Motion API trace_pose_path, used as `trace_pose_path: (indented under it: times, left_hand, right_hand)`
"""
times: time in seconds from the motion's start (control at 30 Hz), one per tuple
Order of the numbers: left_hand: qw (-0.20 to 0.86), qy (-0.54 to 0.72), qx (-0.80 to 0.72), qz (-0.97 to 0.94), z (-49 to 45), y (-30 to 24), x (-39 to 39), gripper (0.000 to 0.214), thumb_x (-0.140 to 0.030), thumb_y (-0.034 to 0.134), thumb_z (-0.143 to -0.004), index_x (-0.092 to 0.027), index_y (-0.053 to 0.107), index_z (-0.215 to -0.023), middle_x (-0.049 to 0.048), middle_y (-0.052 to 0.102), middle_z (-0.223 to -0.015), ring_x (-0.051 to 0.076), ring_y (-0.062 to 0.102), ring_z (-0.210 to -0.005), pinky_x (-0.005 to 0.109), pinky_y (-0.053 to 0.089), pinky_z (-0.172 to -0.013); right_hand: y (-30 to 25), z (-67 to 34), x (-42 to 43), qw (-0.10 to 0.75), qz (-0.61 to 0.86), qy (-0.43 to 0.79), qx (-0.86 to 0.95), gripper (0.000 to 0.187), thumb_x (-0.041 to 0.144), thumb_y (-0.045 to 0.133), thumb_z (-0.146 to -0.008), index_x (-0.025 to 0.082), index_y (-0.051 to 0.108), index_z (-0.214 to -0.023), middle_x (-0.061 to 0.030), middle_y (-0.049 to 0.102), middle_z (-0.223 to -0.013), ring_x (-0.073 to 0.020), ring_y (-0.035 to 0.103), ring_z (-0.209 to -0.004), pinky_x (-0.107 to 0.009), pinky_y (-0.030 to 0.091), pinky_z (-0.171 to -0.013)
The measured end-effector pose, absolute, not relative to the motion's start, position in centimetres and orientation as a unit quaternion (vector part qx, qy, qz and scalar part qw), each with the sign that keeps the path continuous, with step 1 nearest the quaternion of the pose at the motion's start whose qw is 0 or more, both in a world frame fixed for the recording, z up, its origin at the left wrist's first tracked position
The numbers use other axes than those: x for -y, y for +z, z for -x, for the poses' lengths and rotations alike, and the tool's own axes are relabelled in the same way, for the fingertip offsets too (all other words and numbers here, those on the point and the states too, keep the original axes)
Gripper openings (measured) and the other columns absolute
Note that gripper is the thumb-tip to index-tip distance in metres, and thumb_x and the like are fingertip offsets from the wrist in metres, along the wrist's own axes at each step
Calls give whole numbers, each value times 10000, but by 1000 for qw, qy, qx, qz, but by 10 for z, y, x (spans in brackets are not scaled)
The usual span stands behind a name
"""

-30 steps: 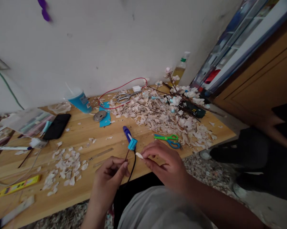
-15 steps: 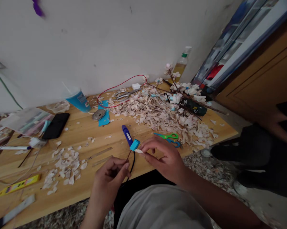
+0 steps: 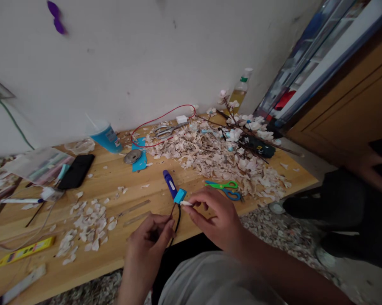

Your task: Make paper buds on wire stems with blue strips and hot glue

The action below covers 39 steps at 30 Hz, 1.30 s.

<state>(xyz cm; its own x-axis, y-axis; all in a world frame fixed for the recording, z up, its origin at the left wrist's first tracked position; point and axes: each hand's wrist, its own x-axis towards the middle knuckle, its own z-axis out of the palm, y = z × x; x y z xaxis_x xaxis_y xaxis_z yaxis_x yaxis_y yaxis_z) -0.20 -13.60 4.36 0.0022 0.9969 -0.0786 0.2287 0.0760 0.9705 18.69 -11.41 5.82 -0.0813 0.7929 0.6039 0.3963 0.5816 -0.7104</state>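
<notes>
Low at the table's front edge, my left hand is closed in a pinch on a thin brown stem. The stem rises toward a small bright blue piece; whether the two are joined I cannot tell. Between the thumb and fingertips of my right hand is a pale petal, its tip against or very close to the blue piece. Just behind lies a purple pen-shaped tool, and a black cable runs down past the stem.
Green-and-blue scissors lie right of my hands, before a big heap of pale petals. Flowering branches and a bottle stand behind. Leftward are a blue cup, a phone and a yellow box cutter. Someone's dark-clothed legs are at right.
The view has tilted slightly, so the scene sits a little lower. The petal in my right hand is angled a bit differently beside the blue piece. Both hands keep their pinches.
</notes>
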Motion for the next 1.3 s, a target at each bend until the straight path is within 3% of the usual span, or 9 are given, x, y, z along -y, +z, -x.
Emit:
trace_pose_path:
  times: [0.27, 0.43, 0.53, 0.67, 0.83, 1.03, 1.13, 1.3]
  left_hand:
    - [466, 410, -584, -522, 3, 41, 140, 254, -430, 723, -796, -178, 695, -813, 16, 674, -655, 131, 632, -605, 190, 490, -558]
    - [451, 419, -594, -518, 13, 43, 133, 309, -475, 716, -785, -169, 697, -825, 24, 669, -618, 145, 627, -581, 209, 481, -540]
    - [381, 442, -639, -501, 34, 39, 121, 372, -529, 703, -765, -172, 703, -871, 41, 700, -659, 175, 646, -613, 233, 476, -540]
    - [206, 367, -734, -533, 68, 22, 96, 348, -527, 642, -811, -219, 732, -945, 43, 754, -784, 198, 664, -651, 258, 453, -572]
    - [70, 312, -683, -657, 82, -9, 54, 364, -473, 499, -940, -215, 743, -1019, 87, 759, -990, 259, 685, -892, 322, 473, -751]
    - [10, 308, -629, -713, 71, -28, 26, 349, -398, 459, -978, -196, 728, -1069, 88, 745, -947, 255, 633, -880, 335, 448, -783]
    - [25, 345, -621, -703, 73, -34, 28, 315, -385, 489, -971, -200, 720, -1080, 84, 743, -988, 252, 629, -897, 344, 453, -829]
    - [14, 432, -617, -657, 74, -27, 39, 250, -347, 556, -946, -194, 726, -1048, 77, 741, -928, 213, 643, -837, 322, 476, -768]
  right_hand:
    - [59, -184, 116, 519, 423, 173, 722, 122, 117, 625, -910, 225, 603, -961, -22, 669, -840, -165, 614, -804, -289, 490, -740]
    - [55, -191, 119, 516, 452, 212, 696, 160, 227, 646, -917, 246, 586, -1064, -17, 661, -923, -163, 601, -806, -283, 484, -706]
    - [39, -198, 115, 502, 511, 257, 649, 92, 275, 574, -955, 241, 595, -1038, -15, 650, -888, -153, 591, -757, -274, 470, -649]
    - [3, -200, 102, 401, 569, 303, 650, 82, 250, 559, -936, 211, 612, -985, -31, 665, -895, -147, 607, -722, -262, 480, -611]
    - [-33, -180, 77, 380, 580, 254, 675, 233, 244, 658, -870, 178, 601, -1086, -87, 679, -1048, -191, 652, -859, -365, 545, -801]
    - [-43, -153, 56, 358, 587, 242, 685, 481, 304, 754, -817, 157, 551, -1228, -151, 651, -1190, -292, 634, -1121, -458, 528, -943]
    - [-44, -156, 60, 369, 583, 237, 684, 580, 285, 787, -780, 165, 514, -1278, -148, 636, -1204, -291, 635, -1103, -452, 543, -921]
    - [-3, -177, 82, 504, 530, 161, 662, 293, 218, 572, -941, 213, 529, -1230, -80, 618, -1067, -194, 626, -869, -380, 560, -803]
